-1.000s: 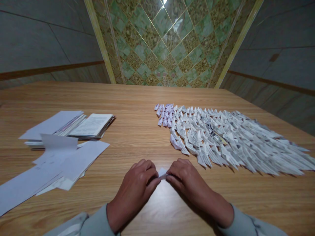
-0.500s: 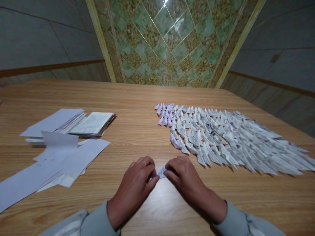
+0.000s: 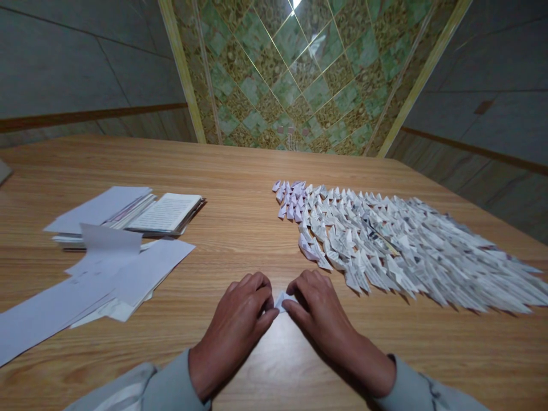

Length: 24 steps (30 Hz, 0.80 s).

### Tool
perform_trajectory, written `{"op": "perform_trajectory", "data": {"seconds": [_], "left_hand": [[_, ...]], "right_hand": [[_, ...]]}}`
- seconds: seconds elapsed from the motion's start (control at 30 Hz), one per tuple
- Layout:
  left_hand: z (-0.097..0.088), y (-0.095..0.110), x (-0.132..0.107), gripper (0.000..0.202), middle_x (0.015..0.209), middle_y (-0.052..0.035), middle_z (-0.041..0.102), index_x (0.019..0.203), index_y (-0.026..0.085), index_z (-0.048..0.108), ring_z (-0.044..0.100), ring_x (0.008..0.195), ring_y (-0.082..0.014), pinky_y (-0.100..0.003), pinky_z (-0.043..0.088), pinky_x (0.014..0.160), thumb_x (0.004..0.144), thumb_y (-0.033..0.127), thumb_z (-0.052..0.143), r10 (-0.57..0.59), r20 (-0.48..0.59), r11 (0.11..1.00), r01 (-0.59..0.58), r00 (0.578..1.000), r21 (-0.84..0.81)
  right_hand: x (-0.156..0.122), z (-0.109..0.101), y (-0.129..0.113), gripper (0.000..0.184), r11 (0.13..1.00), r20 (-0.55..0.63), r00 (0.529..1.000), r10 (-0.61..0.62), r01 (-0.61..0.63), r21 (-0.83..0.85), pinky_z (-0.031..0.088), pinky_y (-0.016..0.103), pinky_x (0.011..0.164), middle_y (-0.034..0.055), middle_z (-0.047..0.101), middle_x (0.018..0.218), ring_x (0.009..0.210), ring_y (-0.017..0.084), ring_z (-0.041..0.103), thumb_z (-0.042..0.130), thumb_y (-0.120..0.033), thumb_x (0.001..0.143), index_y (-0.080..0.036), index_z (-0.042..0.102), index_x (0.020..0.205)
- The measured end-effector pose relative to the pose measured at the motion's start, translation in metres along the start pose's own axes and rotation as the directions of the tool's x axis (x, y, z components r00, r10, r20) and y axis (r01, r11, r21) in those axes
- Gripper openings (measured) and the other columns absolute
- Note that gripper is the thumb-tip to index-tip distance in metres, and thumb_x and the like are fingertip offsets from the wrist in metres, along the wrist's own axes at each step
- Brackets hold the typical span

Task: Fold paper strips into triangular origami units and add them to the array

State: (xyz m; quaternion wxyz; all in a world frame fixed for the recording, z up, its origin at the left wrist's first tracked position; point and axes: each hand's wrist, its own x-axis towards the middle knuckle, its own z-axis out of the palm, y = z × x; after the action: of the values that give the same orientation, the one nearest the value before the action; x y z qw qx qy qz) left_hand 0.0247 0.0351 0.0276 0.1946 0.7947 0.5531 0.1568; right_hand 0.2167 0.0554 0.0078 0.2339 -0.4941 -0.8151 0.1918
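Both hands meet near the front middle of the wooden table point(image 3: 257, 171). My left hand point(image 3: 237, 325) and my right hand point(image 3: 319, 317) pinch a small folded white paper piece point(image 3: 282, 299) between their fingertips, pressing it down on the tabletop. Fingers of both hands are curled closed around it, and most of the piece is hidden by them. A large spread of several small folded paper pieces point(image 3: 394, 242) lies just right of my right hand.
Loose white sheets point(image 3: 103, 279) lie at the left, with a stack of papers and an open booklet point(image 3: 165, 214) behind them. A green patterned tiled panel point(image 3: 295, 74) rises beyond the table's far edge.
The hands have shifted slightly away from me with the paper piece, and the fingers have closed in over it. The view has tilted a little.
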Motion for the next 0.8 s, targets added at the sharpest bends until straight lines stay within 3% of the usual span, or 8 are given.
{"op": "perform_trajectory", "data": {"seconds": [0.4, 0.57, 0.67, 0.8], "left_hand": [[0.007, -0.004, 0.0, 0.011, 0.089, -0.0033, 0.064, 0.079, 0.02, 0.062, 0.058, 0.086, -0.0233, -0.034, 0.04, 0.074, 0.089, 0.017, 0.064, 0.034, -0.045, 0.999, -0.034, 0.998, -0.013], [0.006, -0.005, 0.001, 0.011, 0.084, -0.0034, 0.065, 0.079, 0.02, 0.062, 0.059, 0.082, -0.023, -0.032, 0.042, 0.072, 0.09, 0.019, 0.061, 0.02, -0.09, 0.985, -0.035, 0.996, -0.168], [0.004, -0.003, 0.003, 0.008, 0.078, -0.0019, 0.066, 0.084, 0.02, 0.063, 0.06, 0.073, -0.0202, -0.029, 0.042, 0.066, 0.09, 0.025, 0.063, -0.063, -0.072, 0.903, 0.026, 0.995, -0.428], [0.003, 0.0, 0.006, 0.012, 0.073, 0.0005, 0.064, 0.084, 0.019, 0.062, 0.058, 0.067, -0.0167, -0.025, 0.043, 0.061, 0.086, 0.029, 0.068, -0.146, -0.014, 0.665, 0.088, 0.989, -0.742]], "right_hand": [[-0.001, 0.003, 0.002, 0.016, 0.983, 0.02, 1.0, 0.011, -0.015, 0.182, 0.037, 0.033, 0.078, -0.0005, 0.063, 0.084, 0.085, 0.02, 0.055, 0.068, -0.008, 0.087, -0.02, 0.059, 0.084], [0.003, -0.005, -0.002, 0.017, 0.963, 0.022, 1.0, 0.008, -0.014, 0.27, 0.035, 0.03, 0.072, -0.0017, 0.062, 0.077, 0.076, 0.017, 0.054, 0.073, -0.01, 0.085, -0.019, 0.06, 0.079], [0.005, -0.013, -0.003, 0.016, 0.936, -0.021, 0.999, 0.028, -0.019, 0.352, 0.035, 0.029, 0.068, -0.0022, 0.06, 0.074, 0.072, 0.017, 0.053, 0.072, -0.014, 0.087, -0.019, 0.06, 0.078], [0.005, -0.019, -0.004, 0.013, 0.884, -0.036, 0.997, 0.072, -0.047, 0.466, 0.037, 0.029, 0.066, -0.002, 0.061, 0.073, 0.071, 0.017, 0.054, 0.069, -0.02, 0.088, -0.02, 0.061, 0.077]]}}
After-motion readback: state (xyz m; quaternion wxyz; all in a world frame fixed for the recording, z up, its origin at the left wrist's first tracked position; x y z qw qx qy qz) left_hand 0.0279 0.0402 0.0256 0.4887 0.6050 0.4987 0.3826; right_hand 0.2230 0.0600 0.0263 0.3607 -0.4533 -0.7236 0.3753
